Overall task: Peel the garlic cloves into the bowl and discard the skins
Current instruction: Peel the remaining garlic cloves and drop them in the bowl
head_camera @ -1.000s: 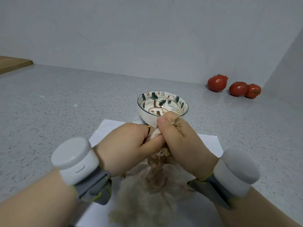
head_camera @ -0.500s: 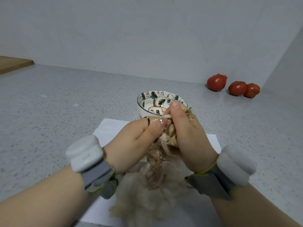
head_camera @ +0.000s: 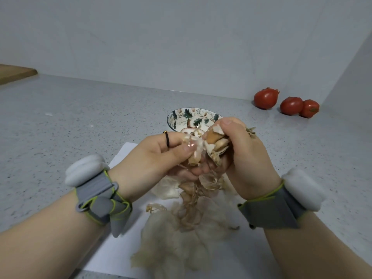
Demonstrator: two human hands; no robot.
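1. Grey speckled tabletop (head_camera: 60, 125); white paper sheet (head_camera: 120, 248) heaped with garlic skins (head_camera: 181, 244).
2. My right hand (head_camera: 245, 156) fingers clamped on garlic bulb (head_camera: 216, 141), just before patterned bowl (head_camera: 177, 119).
3. My left hand (head_camera: 149, 160) fingers pinch loose skin (head_camera: 196, 153).
4. Three tomatoes (head_camera: 289, 104) far right.

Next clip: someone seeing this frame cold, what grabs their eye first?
Dead centre, the left hand and right hand pull apart a garlic bulb held above a heap of papery skins on white paper. Just behind the hands sits a leaf-patterned bowl. Far right, three red tomatoes stand out against the grey counter by the wall.
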